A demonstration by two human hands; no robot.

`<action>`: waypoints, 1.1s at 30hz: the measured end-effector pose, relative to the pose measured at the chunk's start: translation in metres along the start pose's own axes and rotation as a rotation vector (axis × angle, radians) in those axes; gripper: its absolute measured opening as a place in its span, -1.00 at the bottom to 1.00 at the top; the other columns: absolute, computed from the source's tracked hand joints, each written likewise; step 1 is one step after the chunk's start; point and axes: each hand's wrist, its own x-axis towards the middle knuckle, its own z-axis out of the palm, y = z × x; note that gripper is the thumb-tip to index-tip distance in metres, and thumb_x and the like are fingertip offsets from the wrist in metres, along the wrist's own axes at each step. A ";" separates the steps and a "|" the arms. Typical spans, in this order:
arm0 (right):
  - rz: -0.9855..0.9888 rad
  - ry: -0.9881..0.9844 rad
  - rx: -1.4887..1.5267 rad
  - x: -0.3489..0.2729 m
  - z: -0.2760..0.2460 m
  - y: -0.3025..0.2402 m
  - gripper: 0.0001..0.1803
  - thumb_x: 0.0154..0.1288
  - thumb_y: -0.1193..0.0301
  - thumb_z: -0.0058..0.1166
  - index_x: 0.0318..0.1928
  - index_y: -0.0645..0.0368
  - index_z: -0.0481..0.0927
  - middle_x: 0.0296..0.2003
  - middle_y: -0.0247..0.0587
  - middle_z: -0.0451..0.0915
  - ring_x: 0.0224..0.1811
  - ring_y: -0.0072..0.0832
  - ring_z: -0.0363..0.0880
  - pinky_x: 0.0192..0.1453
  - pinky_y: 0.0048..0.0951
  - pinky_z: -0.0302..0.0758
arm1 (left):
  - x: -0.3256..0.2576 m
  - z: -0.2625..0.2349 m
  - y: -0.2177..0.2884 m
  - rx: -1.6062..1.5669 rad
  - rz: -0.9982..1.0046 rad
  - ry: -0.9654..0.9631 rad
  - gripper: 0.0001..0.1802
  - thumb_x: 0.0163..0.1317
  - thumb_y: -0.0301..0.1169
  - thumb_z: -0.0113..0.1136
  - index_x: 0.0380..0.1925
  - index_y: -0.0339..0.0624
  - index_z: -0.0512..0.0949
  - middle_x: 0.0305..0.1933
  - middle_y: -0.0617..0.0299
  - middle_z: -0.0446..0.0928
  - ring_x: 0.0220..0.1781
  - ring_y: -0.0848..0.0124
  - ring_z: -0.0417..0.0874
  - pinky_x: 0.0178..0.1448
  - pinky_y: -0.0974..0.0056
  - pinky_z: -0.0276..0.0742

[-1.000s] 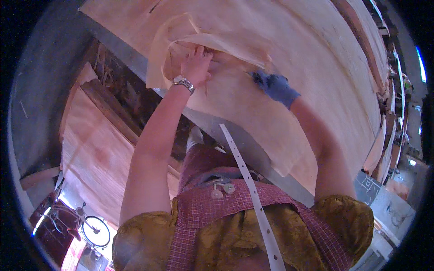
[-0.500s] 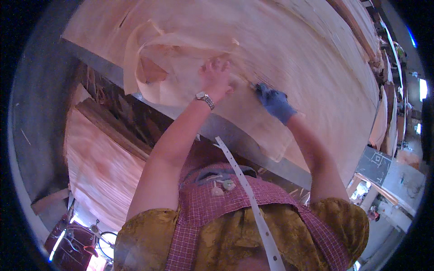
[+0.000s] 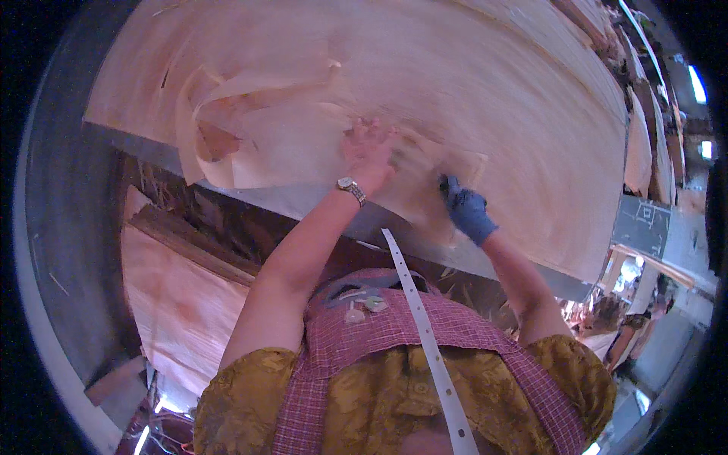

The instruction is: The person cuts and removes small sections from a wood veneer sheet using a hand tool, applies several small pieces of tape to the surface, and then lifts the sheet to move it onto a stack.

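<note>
Near: white perforated strap hanging over plaid apron.
Mid: L hand w/ wristwatch, fingers spread flat, pressing veneer sheet on stack; blurred. R hand, blue glove, fingers curled on small veneer patch; grip unclear.
Far: curled torn veneer, stack top.
Step, prob.: smoothing/positioning patch. Next: firm, even press, edges aligned.

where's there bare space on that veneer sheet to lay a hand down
Open veneer sheet runs right of the gloved right hand toward the far stacks. Crowded on the left: torn, curled veneer pieces lie beside the bare left hand. The narrow gap between both hands is tight.
</note>
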 end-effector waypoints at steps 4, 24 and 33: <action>0.089 0.085 0.016 -0.025 0.034 -0.004 -0.61 0.36 0.37 -0.17 0.18 0.11 0.29 -0.48 -0.01 0.64 -0.50 -0.10 0.67 -0.52 -0.04 0.53 | -0.017 0.037 0.040 0.374 0.250 0.349 -0.20 0.13 -0.05 0.23 0.40 0.30 0.19 0.53 0.19 0.04 0.56 0.03 -0.04 0.46 -0.43 -0.28; -0.076 0.285 0.360 -0.143 0.005 0.011 -0.87 0.31 0.30 0.07 -0.20 0.00 0.57 -0.29 -0.09 0.62 -0.30 -0.14 0.65 -0.31 -0.15 0.55 | -0.048 0.050 0.060 -0.173 0.342 0.222 -0.34 0.27 -0.06 0.05 0.40 0.35 0.20 0.56 0.28 -0.03 0.60 0.14 -0.17 0.50 -0.36 -0.41; -0.266 0.148 0.135 -0.072 0.026 -0.046 -0.76 0.39 0.18 -0.08 -0.14 0.03 0.51 -0.46 -0.09 0.59 -0.50 -0.12 0.62 -0.51 -0.03 0.47 | -0.047 0.039 0.059 -0.260 0.337 0.160 -0.38 0.27 -0.18 0.10 0.37 0.35 0.26 0.55 0.31 0.01 0.61 0.20 -0.18 0.53 -0.28 -0.44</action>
